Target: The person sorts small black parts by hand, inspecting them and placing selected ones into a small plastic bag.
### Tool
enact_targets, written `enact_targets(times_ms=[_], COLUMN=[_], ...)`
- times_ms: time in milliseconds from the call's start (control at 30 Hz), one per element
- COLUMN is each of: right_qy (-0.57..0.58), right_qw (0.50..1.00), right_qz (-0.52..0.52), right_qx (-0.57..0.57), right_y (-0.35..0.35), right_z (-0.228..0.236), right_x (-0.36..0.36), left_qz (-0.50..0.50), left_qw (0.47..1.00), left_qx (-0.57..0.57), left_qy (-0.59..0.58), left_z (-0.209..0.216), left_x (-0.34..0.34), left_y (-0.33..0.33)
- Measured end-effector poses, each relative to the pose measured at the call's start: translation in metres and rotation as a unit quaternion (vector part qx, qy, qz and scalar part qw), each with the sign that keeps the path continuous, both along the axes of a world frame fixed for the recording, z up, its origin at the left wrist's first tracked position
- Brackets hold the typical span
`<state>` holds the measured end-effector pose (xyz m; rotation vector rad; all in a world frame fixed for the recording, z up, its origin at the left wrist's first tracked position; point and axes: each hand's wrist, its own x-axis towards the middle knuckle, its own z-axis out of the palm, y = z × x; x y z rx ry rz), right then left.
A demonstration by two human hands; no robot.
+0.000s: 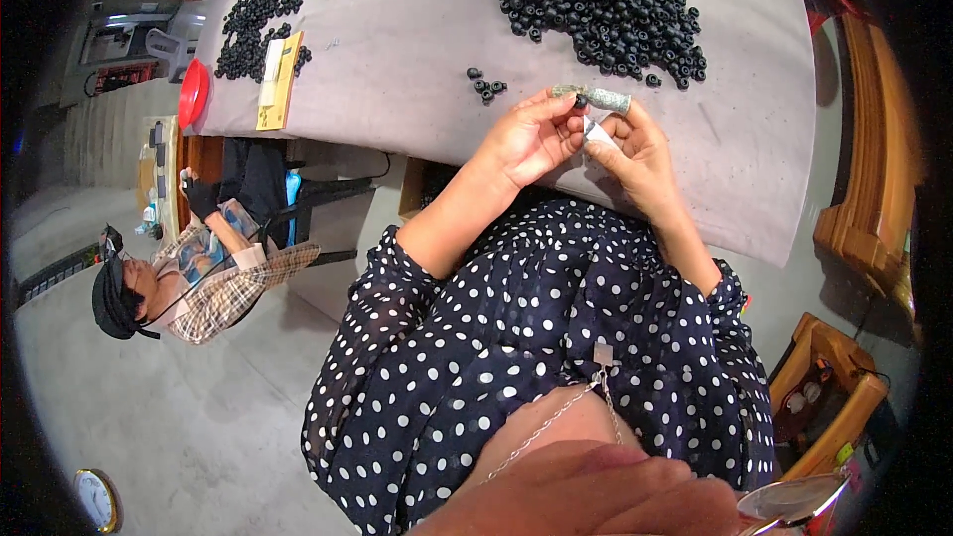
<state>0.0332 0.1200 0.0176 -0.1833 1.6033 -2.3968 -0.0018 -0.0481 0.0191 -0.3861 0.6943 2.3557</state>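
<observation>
Close to the table's near edge, my left hand (528,142) pinches a small round black piece (581,100) between thumb and fingertips. My right hand (643,156) meets it from the right, its thumb and fingers closed on a small, flat, whitish blade-like piece (599,134) with a pointed tip. That tip is just below the black piece; whether they touch I cannot tell. Greyish-green patterned wrapping (609,99) covers my right index finger, and similar wrapping shows at my left index fingertip. Several loose black pieces (486,86) lie just beyond my left hand.
A large heap of black pieces (596,15) spreads over the grey-covered table (397,60). Another heap (253,15) lies at the far left, near a yellow box (280,81) and a red bowl (194,94). A person (213,268) sits at left; wooden furniture (874,169) stands at right.
</observation>
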Motion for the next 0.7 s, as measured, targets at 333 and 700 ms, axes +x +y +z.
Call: enact_targets(times_ms=[333,700], right_qy=[-0.003,-0.007], right_qw=[1.000,0.999], right_qz=[-0.003,0.005], right_qx=[-0.016,-0.033], right_y=[0.000,-0.001], right_z=[0.002,0.001], right_x=[0.001,0.000], left_qz=[-0.004,0.003], left_qw=[1.000,1.000], left_qx=[-0.007,0.017], left_qy=[0.016,0.017], left_z=[0.001,0.000], left_x=[0.008,0.012], left_y=[0.008,0.005])
